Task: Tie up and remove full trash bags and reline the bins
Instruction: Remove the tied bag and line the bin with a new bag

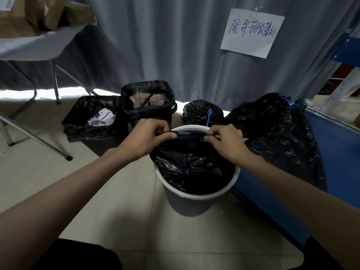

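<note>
A round grey bin with a white rim (187, 201) stands on the floor in front of me. A black trash bag (191, 164) hangs into it, its upper edge with a blue drawstring held taut above the rim. My left hand (148, 139) pinches the left end of that edge and my right hand (224, 142) pinches the right end. Behind stand two dark bins with black liners: the left bin (93, 121) holds paper scraps, the taller bin (148, 102) holds rubbish too. A small tied black bag (200, 112) with a blue string and a large full black bag (272, 129) sit at the right.
A folding table (35, 47) with cardboard boxes stands at the upper left, its metal legs reaching onto the tiled floor. A grey curtain with a handwritten paper sign (251, 32) hangs behind. A blue shelf frame (331, 133) runs along the right.
</note>
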Demonstrator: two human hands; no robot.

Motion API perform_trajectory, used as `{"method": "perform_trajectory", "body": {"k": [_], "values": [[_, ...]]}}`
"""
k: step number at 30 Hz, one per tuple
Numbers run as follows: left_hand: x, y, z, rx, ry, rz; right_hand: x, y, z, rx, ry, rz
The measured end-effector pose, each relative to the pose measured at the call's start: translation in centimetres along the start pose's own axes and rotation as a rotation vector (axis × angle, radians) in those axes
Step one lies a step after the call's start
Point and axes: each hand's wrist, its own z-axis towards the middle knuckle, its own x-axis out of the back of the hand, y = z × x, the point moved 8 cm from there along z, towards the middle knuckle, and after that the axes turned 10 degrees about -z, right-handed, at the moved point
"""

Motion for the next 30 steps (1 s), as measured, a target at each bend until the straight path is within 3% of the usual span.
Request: {"method": "perform_trajectory", "body": {"k": [6, 13, 18, 23, 30], "values": [[1.1, -2.5, 0.8, 0.052, 0.091, 0.145, 1.0, 1.1, 0.9, -0.087, 0.11, 0.247], [0.9, -2.0, 1.8, 0.079, 0.178, 0.07, 2.5, 1.6, 1.1, -0.052, 0.197, 0.56], [-0.3, -0.5, 2.8, 0.016, 0.12, 0.241, 2.8, 2.0, 1.0, 0.016, 0.222, 0.25], [-2.0, -1.2, 3.9, 0.14, 0.056, 0.413, 0.4, 3.0, 1.2, -0.035, 0.105, -0.046], [-3.9, -3.5, 5.2, 0.27, -0.052, 0.65, -1.1, 2.8, 3.1, -0.091, 0.006, -0.183]]}}
